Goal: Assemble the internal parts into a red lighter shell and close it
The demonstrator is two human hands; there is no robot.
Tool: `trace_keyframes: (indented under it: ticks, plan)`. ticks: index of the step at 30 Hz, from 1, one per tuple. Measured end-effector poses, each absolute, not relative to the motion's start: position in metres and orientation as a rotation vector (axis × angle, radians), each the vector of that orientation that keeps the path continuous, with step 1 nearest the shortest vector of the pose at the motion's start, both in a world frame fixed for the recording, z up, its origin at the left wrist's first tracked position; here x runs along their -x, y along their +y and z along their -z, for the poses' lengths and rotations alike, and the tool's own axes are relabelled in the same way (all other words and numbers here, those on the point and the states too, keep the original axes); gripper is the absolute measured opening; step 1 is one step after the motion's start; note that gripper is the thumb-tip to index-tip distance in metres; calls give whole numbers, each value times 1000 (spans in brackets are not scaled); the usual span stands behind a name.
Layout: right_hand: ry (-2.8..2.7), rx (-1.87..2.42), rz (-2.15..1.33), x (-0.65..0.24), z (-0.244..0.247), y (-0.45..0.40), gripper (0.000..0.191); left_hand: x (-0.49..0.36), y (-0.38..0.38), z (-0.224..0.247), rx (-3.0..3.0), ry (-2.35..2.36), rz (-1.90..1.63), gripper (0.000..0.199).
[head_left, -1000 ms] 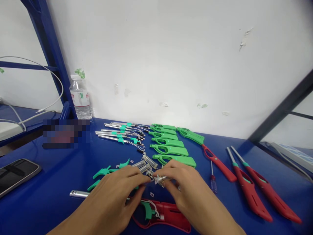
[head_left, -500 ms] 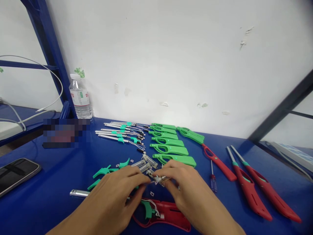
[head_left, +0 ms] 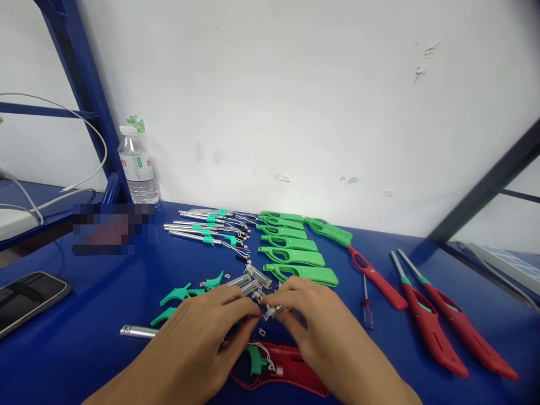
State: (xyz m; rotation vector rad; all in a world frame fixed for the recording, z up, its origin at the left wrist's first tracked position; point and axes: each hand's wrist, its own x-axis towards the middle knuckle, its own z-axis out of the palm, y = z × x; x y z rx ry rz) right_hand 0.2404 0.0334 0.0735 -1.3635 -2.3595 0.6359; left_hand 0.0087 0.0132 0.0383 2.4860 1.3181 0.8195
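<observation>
One small metal-tipped part (head_left: pixel 274 310) sat pinched in the right hand (head_left: pixel 314 320) just past the open red casing (head_left: pixel 291 360), left hand (head_left: pixel 211 332) gripping a tiny piece (head_left: pixel 265 316) I couldn't really make out, so probably fiddly fitting that called for careful lining-up.

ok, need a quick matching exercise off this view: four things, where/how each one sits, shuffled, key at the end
Things
1. small metallic part
2. open red casing
3. water bottle
4. phone

Where or how
A. lying flat at the picture's left edge
B. upright near the white wall
C. at the fingertips of the right hand
D. near the picture's bottom edge, a green trigger inside it

Pairs: 1-C, 2-D, 3-B, 4-A
</observation>
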Motion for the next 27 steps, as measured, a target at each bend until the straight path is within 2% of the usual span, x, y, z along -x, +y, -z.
trace_keyframes:
  ticks: [8, 23, 27]
  plan:
    - [-2400, 1424, -570, -238, -74, 32, 40, -13, 15, -40, -2495, 1311, -889, 30]
    - [-2455, 1372, -532, -236, -78, 30, 37, -18, 14, -40, -2773, 1266, -1038, 43]
    - [-2502, 1360, -409, -234, -74, 31, 34, -17, 16, -39, -2818, 1230, -1015, 47]
